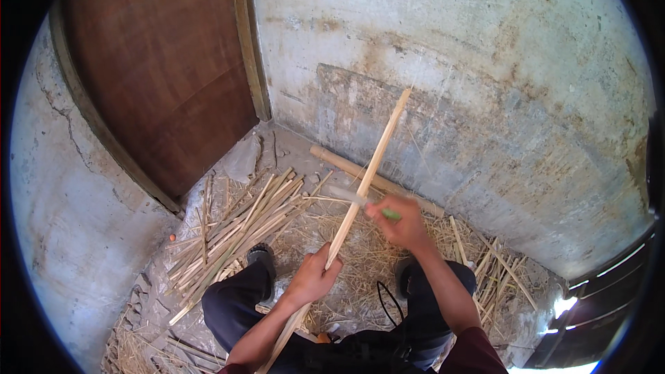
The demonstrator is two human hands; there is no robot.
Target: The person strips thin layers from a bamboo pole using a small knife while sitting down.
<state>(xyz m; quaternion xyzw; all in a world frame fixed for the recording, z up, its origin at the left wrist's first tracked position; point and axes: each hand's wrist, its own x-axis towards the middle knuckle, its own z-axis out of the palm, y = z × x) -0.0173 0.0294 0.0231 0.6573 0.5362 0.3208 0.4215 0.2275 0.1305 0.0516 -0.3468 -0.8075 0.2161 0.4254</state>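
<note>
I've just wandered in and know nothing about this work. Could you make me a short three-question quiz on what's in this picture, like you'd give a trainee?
1. Multiple choice: what does the person's right hand hold?
A) a paintbrush
B) a green-handled knife
C) a hammer

2. True or false: the big pile of thin sticks lies to the left of the knife.

3. Fill in the blank: the long pale strip is gripped by the ____ hand.

Key:
1. B, the green-handled knife.
2. True.
3. Left; the left hand closes around the strip.
</note>
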